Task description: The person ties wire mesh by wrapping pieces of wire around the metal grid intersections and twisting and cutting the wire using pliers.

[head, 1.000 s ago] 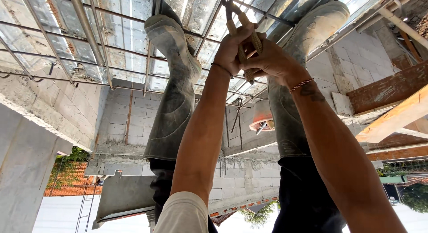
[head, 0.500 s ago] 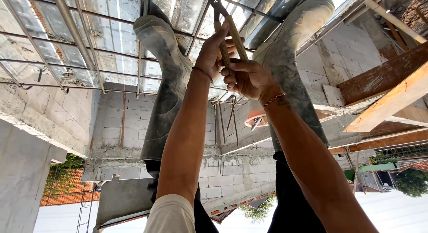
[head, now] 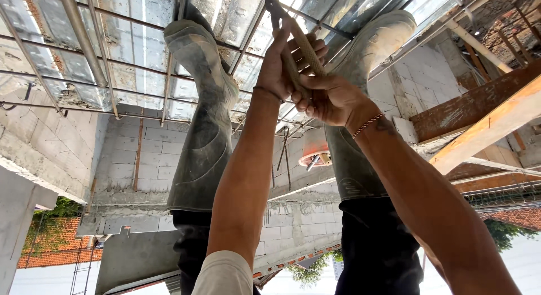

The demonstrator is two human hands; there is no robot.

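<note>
My left hand (head: 280,59) and my right hand (head: 332,100) meet at the steel rebar mesh (head: 135,75), both closed around a tool with a pale wooden handle (head: 306,45). The left hand wraps the handle's upper part and the right hand holds its lower end. The tool's metal tip (head: 274,10) reaches a bar of the mesh. I stand on the mesh in two grey rubber boots, one (head: 205,114) to the left of the hands and one (head: 380,44) to the right. The view is inverted, with sky at the bottom.
Grey block walls (head: 127,154) enclose the area. Brown and orange timber beams (head: 484,123) run at the right. An orange round object (head: 315,151) lies beyond the hands, and thin rods (head: 284,154) stick out near it. Tiled roofs (head: 62,255) and trees show behind.
The hands have shifted slightly left along the mesh. My right hand has slid lower on the handle while the left stays wrapped around it. The boots have not moved.
</note>
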